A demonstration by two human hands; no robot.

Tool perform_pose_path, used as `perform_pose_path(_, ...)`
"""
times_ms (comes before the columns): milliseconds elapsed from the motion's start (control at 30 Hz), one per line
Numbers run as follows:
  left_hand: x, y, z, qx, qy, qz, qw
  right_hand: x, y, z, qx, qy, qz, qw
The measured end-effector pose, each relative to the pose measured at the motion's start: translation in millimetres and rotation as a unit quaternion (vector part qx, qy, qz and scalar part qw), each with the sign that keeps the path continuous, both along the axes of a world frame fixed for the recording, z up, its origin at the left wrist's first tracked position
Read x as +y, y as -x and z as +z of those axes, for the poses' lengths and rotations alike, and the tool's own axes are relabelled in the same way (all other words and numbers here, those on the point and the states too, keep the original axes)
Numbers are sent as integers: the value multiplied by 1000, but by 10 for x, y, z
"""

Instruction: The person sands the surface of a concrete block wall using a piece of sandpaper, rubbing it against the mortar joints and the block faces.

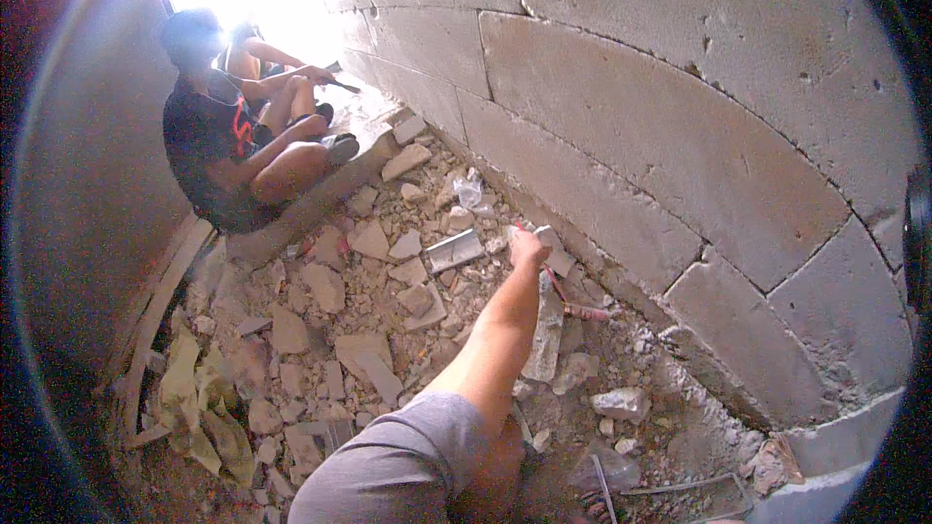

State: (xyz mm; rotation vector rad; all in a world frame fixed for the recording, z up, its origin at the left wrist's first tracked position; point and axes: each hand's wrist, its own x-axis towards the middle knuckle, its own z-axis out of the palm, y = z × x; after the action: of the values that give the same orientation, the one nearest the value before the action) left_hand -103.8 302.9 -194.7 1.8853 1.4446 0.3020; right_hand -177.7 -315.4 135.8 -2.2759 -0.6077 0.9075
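My left arm, in a short grey sleeve, stretches forward from the lower edge over the rubble. My left hand [529, 246] is bent downward near the foot of the block wall, its fingers looking curled; what they hold, if anything, is hidden. A small red bit shows at its far side. Against its right side is a pale broken chunk [555, 252]. Just nearer lies a thin red tool with a pinkish handle [586, 312], beside a long upright-looking piece of block [545, 342]. My right hand does not show.
Broken tiles and stones [325, 287] cover the floor. A pale block wall [660, 150] runs along the right. Two people [218, 141] sit at the far left near bright light. A greenish sack [199, 398] lies at left, a metal frame [680, 487] at lower right.
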Motion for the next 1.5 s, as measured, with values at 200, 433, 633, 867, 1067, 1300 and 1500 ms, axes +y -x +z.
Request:
perform_pose_path(200,68,-219,-269,61,85,16,994,41,16,116,13,28,-19,999)
perform_pose_path(433,-22,-144,-217,-10,85,89,992,102,20,148,21,21,-35,999)
perform_pose_path(633,-22,-28,81,5,28,31,999,80,1,132,22,22,-16,999)
perform_pose_path(867,-52,85,284,-2,-45,153,987,14,53,66,19,31,-36,999)
perform_pose_path(1067,-128,211,549,-106,-147,171,968,82,69,148,3,47,-26,999)
perform_pose_path(1300,-250,182,748,-35,-170,121,977,124,55,137,-10,28,-12,999)
perform_pose_path(1500,-249,147,748,-30,-130,132,982,102,40,112,2,25,-10,1000)
